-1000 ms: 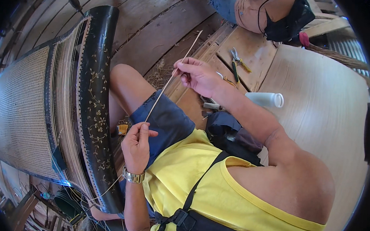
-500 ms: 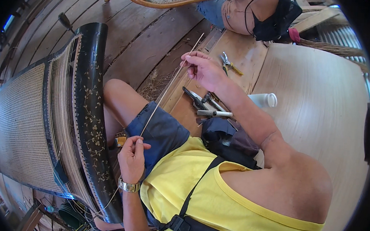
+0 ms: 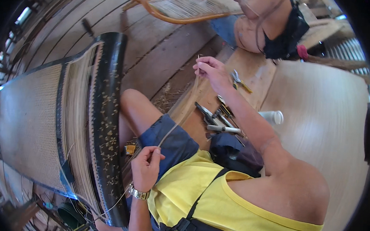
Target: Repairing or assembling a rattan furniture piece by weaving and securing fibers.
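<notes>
My left hand (image 3: 146, 168), with a metal watch on its wrist, pinches a thin pale cane strand (image 3: 167, 135) above my thigh. Farther out, my right hand (image 3: 214, 75) grips the same strand near its upper tip, fingers closed. Between the two hands the strand is slightly bowed and blurred. To the left leans a chair-like frame whose dark curved rail (image 3: 107, 128) bears a gold floral pattern and a row of small holes. Parallel cane strands (image 3: 79, 93) run beside that rail, next to a woven cane panel (image 3: 28, 111). A loose strand passes near my left wrist.
Pliers (image 3: 242, 81) and several hand tools (image 3: 218, 117) lie on the wooden board at my right, with a white cup (image 3: 272, 117) and a dark bag (image 3: 235, 153). Another person (image 3: 252, 35) sits at the back beside a second cane-strung frame (image 3: 173, 19). Fibre scraps litter the plank floor.
My right hand now holds the strand closer to its tip; less sticks out beyond the fingers. The strand, straight before, is bowed. The whole view has shifted, so things appear farther right and lower.
</notes>
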### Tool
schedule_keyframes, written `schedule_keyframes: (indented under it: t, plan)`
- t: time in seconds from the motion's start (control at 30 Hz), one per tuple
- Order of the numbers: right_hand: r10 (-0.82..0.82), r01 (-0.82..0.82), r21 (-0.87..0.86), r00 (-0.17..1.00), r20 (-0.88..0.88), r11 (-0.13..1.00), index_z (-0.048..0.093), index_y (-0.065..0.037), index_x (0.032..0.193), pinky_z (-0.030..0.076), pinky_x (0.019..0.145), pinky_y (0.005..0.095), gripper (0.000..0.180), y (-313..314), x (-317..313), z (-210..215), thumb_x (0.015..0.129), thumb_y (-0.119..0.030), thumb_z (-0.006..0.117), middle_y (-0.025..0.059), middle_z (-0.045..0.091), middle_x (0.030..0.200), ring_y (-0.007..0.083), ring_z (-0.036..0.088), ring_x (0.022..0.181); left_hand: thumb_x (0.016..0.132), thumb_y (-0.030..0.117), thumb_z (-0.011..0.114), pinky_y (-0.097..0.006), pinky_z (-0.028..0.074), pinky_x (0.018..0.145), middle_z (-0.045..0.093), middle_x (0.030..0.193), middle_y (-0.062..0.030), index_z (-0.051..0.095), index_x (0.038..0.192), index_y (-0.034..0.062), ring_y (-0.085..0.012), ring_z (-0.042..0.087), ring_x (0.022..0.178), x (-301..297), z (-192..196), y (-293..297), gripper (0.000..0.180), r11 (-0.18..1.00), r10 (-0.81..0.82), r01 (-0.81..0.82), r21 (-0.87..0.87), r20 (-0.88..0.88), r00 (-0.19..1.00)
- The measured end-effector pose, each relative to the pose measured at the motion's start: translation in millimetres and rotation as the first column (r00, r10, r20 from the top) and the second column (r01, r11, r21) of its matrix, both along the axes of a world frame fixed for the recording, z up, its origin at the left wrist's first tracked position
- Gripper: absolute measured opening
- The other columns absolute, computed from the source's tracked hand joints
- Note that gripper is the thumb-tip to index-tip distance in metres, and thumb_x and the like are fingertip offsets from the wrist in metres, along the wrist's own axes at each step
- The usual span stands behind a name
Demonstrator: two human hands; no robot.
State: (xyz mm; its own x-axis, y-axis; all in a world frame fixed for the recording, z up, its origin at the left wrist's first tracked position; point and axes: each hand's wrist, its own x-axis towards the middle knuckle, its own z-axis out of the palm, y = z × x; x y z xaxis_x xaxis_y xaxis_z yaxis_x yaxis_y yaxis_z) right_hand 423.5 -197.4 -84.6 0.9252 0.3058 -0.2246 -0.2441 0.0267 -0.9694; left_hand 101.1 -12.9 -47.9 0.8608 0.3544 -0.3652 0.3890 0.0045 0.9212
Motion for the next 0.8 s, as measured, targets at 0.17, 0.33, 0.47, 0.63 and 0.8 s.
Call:
schedule_keyframes:
  t: [0.17, 0.33, 0.47, 0.63, 0.8]
  plan:
    - [0.366, -0.157, -0.391, 0.754, 0.546, 0.907, 0.067, -0.004, 0.114, 0.054, 0.072, 0.0241, 0.021, 16.7, -11.9, -10.8, 0.093, -0.002, 0.062, 0.0081, 0.072, 0.098, 0.0144, 0.069, 0.085, 0.099, 0.011, 0.059, -0.024, 0.052, 0.072, 0.07, 0.092, -0.0064, 0.065, 0.114, -0.0025, -0.0096, 0.066, 0.084, -3.7, 8.7, 11.4, 0.021, 0.959, -0.28, 0.278, 0.058, 0.043, 0.959]
    - [0.252, -0.252, -0.032, 0.933, 0.256, 0.967, 0.066, -0.003, 0.106, 0.052, 0.071, 0.0235, 0.012, 82.8, -51.2, 46.4, 0.094, -0.003, 0.063, 0.001, 0.066, 0.086, 0.0097, 0.063, 0.077, 0.099, 0.015, 0.058, -0.027, 0.053, 0.071, 0.067, 0.102, -0.0142, 0.051, 0.131, -0.0057, -0.0139, 0.065, 0.085, 13.1, -0.4, 21.2, 0.039, 0.989, 0.1, -0.091, -0.121, 0.074, 0.992]
    - [0.496, -0.493, 0.199, 0.867, 0.036, 0.847, 0.065, -0.003, 0.103, 0.052, 0.075, 0.0228, 0.008, 121.0, -101.2, 60.7, 0.095, -0.003, 0.064, 0.0025, 0.064, 0.089, 0.0096, 0.063, 0.08, 0.099, 0.018, 0.06, -0.029, 0.052, 0.066, 0.07, 0.096, -0.0143, 0.054, 0.13, -0.0051, -0.014, 0.066, 0.079, 47.2, 20.3, 43.2, 0.039, 0.961, 0.239, -0.262, 0.086, 0.213, 0.947]
    - [0.508, -0.589, 0.171, 0.785, 0.354, 0.79, 0.063, -0.003, 0.104, 0.053, 0.073, 0.0247, 0.01, 149.8, -122.2, 67.5, 0.095, -0.001, 0.063, 0.0055, 0.066, 0.094, 0.0118, 0.064, 0.083, 0.099, 0.018, 0.061, -0.024, 0.047, 0.058, 0.07, 0.075, -0.0061, 0.07, 0.103, -0.0012, -0.0094, 0.059, 0.063, 58.6, 33.5, 63.8, 0.021, 0.982, 0.176, -0.187, 0.032, 0.22, 0.96]
    - [0.459, -0.502, -0.177, 0.522, 0.719, 0.847, 0.063, -0.004, 0.105, 0.054, 0.072, 0.0291, 0.016, 160.0, -125.7, 85.1, 0.091, 0.005, 0.063, 0.0103, 0.066, 0.095, 0.0186, 0.066, 0.082, 0.101, 0.02, 0.059, -0.019, 0.041, 0.055, 0.071, 0.08, 0.0005, 0.07, 0.099, -0.001, -0.0007, 0.056, 0.065, 55.0, 31.7, 87.9, 0.024, 0.931, 0.232, -0.176, -0.319, 0.145, 0.962]
